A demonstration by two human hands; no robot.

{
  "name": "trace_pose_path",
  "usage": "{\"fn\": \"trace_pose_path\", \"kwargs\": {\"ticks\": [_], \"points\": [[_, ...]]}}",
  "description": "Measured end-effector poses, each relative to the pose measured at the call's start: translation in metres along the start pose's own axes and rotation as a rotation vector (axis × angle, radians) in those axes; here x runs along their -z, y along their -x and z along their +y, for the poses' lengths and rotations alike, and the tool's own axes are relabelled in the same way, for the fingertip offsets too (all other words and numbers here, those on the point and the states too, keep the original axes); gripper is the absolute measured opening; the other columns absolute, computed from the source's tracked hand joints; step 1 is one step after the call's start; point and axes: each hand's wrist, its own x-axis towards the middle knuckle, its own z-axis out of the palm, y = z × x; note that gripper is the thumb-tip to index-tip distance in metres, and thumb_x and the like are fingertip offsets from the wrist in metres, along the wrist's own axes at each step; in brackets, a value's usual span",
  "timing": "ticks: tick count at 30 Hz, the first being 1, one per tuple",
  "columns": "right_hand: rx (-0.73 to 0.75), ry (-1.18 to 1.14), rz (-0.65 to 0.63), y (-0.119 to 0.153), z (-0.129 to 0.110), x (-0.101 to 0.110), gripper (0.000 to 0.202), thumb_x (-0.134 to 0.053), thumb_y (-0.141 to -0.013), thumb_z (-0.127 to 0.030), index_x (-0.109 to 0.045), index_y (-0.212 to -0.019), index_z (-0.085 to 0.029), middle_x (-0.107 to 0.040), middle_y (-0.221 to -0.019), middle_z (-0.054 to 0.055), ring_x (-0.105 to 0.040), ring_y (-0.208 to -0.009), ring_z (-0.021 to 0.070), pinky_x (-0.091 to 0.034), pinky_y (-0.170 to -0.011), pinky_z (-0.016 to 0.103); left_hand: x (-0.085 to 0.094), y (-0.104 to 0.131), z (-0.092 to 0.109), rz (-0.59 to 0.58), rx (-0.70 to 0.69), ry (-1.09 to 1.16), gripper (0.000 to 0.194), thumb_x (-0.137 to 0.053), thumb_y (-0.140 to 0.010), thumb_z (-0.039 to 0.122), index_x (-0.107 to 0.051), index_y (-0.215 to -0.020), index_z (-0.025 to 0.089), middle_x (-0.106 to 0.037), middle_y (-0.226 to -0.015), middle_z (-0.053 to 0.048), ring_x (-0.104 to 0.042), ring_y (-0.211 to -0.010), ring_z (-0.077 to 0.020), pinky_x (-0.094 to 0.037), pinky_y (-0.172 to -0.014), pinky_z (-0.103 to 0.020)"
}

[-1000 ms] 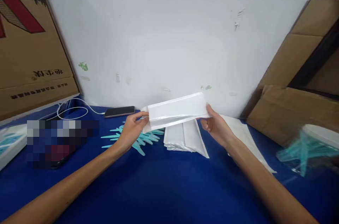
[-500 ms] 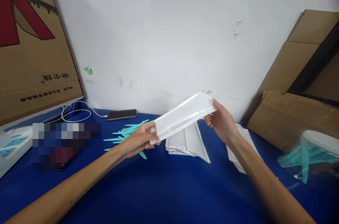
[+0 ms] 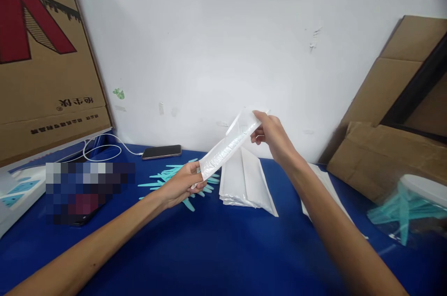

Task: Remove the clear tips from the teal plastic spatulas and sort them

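Observation:
A long white packet with a shiny clear strip is held slanting above the blue table. My left hand pinches its lower left end. At the upper right end, my right hand grips the packet between thumb and fingers. Below and behind it lies a stack of similar white packets. Several teal sticks are spread on the table behind my left hand. More white packets lie partly hidden beneath my right forearm.
At the right stands a clear container of teal sticks beside brown cardboard. A phone on a white cable lies near the wall. A power strip, a blurred-out item and a large printed carton are at the left.
My right hand has moved left and up, tilting the packet more steeply and turning its face. My left hand keeps its hold in nearly the same place.

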Motion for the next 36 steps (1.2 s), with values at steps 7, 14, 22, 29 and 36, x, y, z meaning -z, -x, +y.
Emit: {"fn": "trace_pose_path", "kwargs": {"ticks": [7, 14, 22, 29, 36], "points": [[0.024, 0.174, -0.107, -0.001, -0.029, -0.007, 0.036, -0.049, -0.095, -0.040, -0.058, -0.070, -0.015, -0.065, -0.066, 0.007, -0.060, -0.052, 0.0114, -0.043, -0.045, 0.020, 0.004, 0.000, -0.004, -0.031, 0.043, 0.052, 0.021, -0.067, -0.085, 0.023, -0.055, -0.100, 0.015, -0.038, -0.053, 0.010, -0.017, -0.043, -0.0010, -0.011, -0.041, -0.016], [0.071, 0.222, -0.109, 0.003, -0.027, -0.007, 0.038, -0.054, -0.094, -0.045, -0.057, -0.070, -0.016, -0.069, -0.064, 0.010, -0.061, -0.048, 0.0135, -0.044, -0.044, 0.023, 0.003, 0.001, -0.005, -0.073, 0.090, 0.000, 0.024, -0.068, -0.084, 0.026, -0.058, -0.102, 0.014, -0.040, -0.052, 0.010, -0.018, -0.042, -0.0017, -0.013, -0.041, -0.017], [0.130, 0.280, -0.120, 0.004, -0.026, -0.005, 0.042, -0.054, -0.095, -0.042, -0.055, -0.061, -0.017, -0.068, -0.059, 0.009, -0.059, -0.045, 0.0120, -0.044, -0.043, 0.021, 0.002, 0.001, -0.004, -0.112, 0.089, -0.004, 0.025, -0.068, -0.087, 0.032, -0.061, -0.102, 0.014, -0.041, -0.054, 0.008, -0.022, -0.045, -0.0028, -0.017, -0.044, -0.017], [0.147, 0.408, -0.128, 0.006, -0.028, -0.004, 0.046, -0.047, -0.098, -0.041, -0.055, -0.059, -0.017, -0.068, -0.060, 0.010, -0.059, -0.047, 0.0130, -0.045, -0.046, 0.025, 0.005, 0.001, -0.003, -0.161, 0.077, -0.041, 0.016, -0.068, -0.085, 0.022, -0.062, -0.098, 0.014, -0.040, -0.055, 0.008, -0.021, -0.046, -0.0029, -0.015, -0.044, -0.017], [0.185, 0.406, -0.166, 0.007, -0.024, -0.005, 0.045, -0.048, -0.097, -0.037, -0.054, -0.056, -0.017, -0.065, -0.056, 0.009, -0.057, -0.045, 0.0118, -0.043, -0.047, 0.025, 0.002, 0.000, -0.006, -0.195, 0.133, -0.057, 0.012, -0.068, -0.083, 0.022, -0.061, -0.090, 0.014, -0.044, -0.061, 0.005, -0.027, -0.050, -0.0048, -0.015, -0.045, -0.020]]}}
